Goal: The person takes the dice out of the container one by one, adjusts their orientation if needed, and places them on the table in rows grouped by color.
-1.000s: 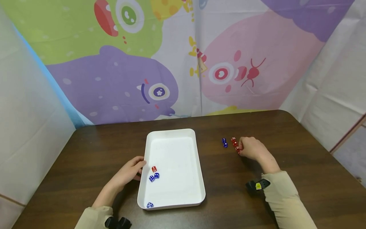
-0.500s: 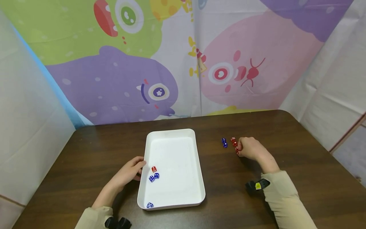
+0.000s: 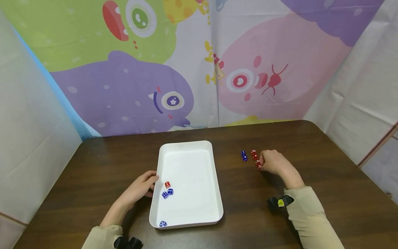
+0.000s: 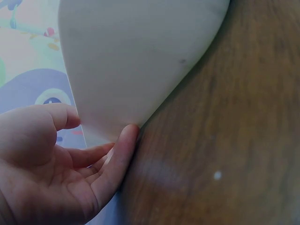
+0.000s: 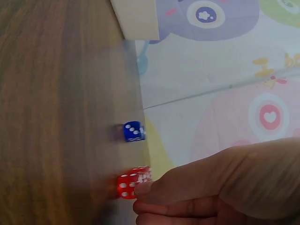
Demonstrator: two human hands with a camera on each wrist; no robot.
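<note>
At the tray's left side my left hand (image 3: 141,185) holds the white tray (image 3: 199,193), with one fingertip at the rim and other fingers against the outer wall (image 4: 140,61), close to the table. My right hand (image 3: 275,162) pinches a red die (image 5: 126,185) at the near end of a short row of red dice (image 3: 254,155) on the table. Its thumb lies on the die's face; its other fingers are partly hidden. Just left of that row stand two blue dice (image 3: 244,156). Inside the tray lie one red die (image 3: 167,184) and several blue dice (image 3: 165,195).
The dark wooden table (image 3: 102,166) carries the tray and the dice. Behind it hangs a cartoon-printed cloth (image 3: 140,93), with pale cloth on both sides. Black camera straps (image 3: 280,202) sit at both wrists over beige sleeves.
The near red dice under my right fingers have shifted slightly in the row. My left hand, the tray and the dice in it have stayed in place.
</note>
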